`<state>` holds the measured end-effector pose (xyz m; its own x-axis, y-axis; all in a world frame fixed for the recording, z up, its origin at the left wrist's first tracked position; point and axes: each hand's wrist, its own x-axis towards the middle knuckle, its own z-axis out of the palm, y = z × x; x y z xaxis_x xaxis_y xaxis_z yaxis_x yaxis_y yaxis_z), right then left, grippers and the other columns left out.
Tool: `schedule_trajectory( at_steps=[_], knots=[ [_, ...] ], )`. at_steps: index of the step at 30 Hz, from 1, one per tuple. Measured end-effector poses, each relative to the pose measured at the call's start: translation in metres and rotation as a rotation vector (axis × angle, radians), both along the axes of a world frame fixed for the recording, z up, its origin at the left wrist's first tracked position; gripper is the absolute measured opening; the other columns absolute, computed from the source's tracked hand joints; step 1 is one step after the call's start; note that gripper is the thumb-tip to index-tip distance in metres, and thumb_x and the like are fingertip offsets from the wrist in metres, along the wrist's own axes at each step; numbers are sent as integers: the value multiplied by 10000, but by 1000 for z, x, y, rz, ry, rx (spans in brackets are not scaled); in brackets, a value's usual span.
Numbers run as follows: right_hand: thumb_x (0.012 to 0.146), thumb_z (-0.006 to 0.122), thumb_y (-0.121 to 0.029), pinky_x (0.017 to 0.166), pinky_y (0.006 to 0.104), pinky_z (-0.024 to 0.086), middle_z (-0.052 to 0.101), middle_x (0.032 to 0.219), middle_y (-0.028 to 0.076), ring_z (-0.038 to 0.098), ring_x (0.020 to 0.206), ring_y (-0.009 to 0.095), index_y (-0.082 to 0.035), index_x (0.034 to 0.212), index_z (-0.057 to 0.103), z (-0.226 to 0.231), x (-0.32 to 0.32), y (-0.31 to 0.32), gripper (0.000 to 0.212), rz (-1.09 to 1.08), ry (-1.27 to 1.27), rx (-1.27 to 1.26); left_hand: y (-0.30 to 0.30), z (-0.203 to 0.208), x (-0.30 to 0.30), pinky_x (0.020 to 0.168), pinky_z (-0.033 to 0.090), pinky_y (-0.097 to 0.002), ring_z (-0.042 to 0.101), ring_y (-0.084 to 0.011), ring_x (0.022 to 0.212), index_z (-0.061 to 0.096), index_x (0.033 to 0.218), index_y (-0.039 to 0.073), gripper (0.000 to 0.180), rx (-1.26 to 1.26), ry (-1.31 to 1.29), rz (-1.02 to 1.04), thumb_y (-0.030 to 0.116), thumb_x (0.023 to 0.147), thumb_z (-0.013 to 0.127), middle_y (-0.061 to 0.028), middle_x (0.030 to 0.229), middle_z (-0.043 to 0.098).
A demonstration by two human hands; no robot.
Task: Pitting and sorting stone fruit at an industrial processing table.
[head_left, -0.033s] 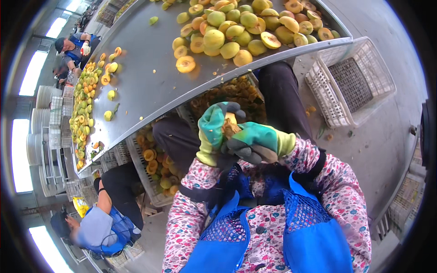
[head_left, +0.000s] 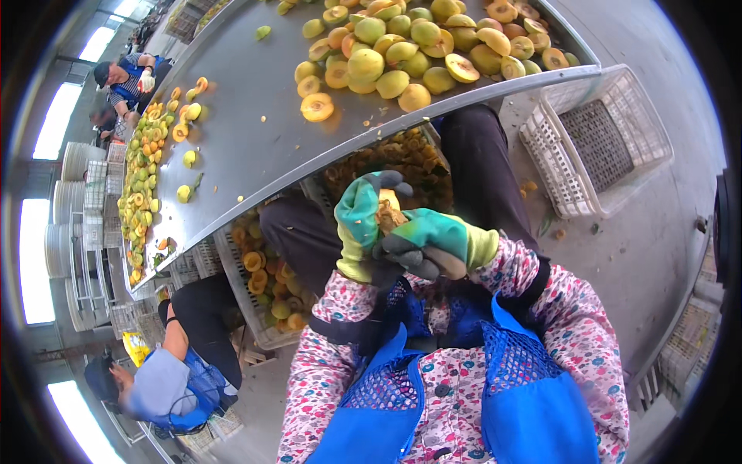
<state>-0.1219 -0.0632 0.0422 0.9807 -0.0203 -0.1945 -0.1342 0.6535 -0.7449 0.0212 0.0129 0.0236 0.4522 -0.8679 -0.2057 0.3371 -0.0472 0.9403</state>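
Below, a crate [head_left: 272, 339] of fruit [head_left: 267, 274]

The table [head_left: 239, 116] is smooth, glossy metal; the crate [head_left: 550, 158], matt plastic.

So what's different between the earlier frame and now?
Almost nothing: at most a tiny shift of the hands, too slight to tell apart from camera motion. No visible grab or release: the left hand still grips the fruit piece, with the right hand up against it. Unchanged: fruit heap on the metal table, and white crate on the floor.
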Motion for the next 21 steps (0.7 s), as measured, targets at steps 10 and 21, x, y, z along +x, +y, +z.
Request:
schedule_trajectory(
  at_steps=[10,21],
  knots=[
    [896,561,-175,538,237,451,593,815,41,546,614,111,-37,1052,549,-33,20,6,209,-84,166,54,94,14,87,811,485,-330,614,-229,890,625,1045,-14,323,130,-1261,635,219,956,420,-126,966,654],
    [918,520,-176,526,208,451,576,807,22,527,634,124,-87,1055,561,-96,82,-51,169,-667,416,830,-22,1,163,789,478,-434,602,-354,906,589,1080,92,258,198,-1605,512,170,836,617,-179,1014,615]
  ],
)
